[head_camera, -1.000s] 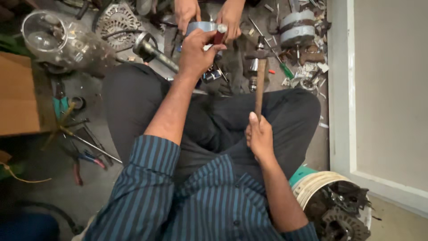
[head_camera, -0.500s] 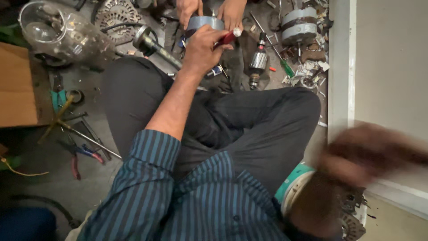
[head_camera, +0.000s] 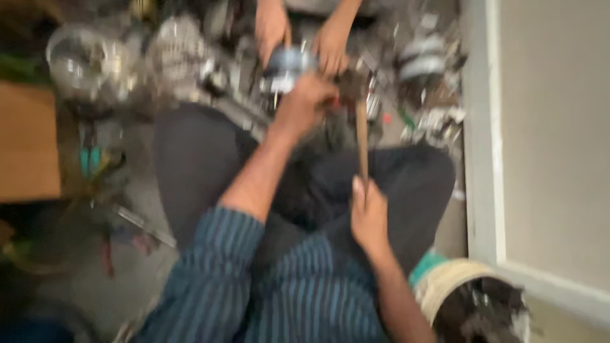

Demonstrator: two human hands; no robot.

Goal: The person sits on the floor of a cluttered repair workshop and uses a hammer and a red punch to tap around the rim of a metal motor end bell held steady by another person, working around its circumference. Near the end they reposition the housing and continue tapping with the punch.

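Right hand (head_camera: 370, 219) is gripping the wooden hammer (head_camera: 360, 136) handle, head nearing the metal cylinder (head_camera: 284, 67). Left hand (head_camera: 306, 101), curled closed beside the cylinder, is steadying something unclear. Another person's hands (head_camera: 330, 44) are bracing the cylinder's far side. Judgement: strike squarely, clear of fingers.

The hammer (head_camera: 361, 136), gripped in the right hand (head_camera: 368, 219), has a pale wooden handle, matt and plain, with a dark, dull metal head. The round motor part (head_camera: 286, 67) under the left hand (head_camera: 304, 105) looks like shiny grey metal with a bluish sheen. At far left the dome-shaped cover (head_camera: 86, 63) is glossy and reflective, though blur hides whether it is glass or metal. The striped shirt sleeve (head_camera: 213, 267) is soft woven cloth. The wooden board (head_camera: 28, 143) at left looks smooth and matt.
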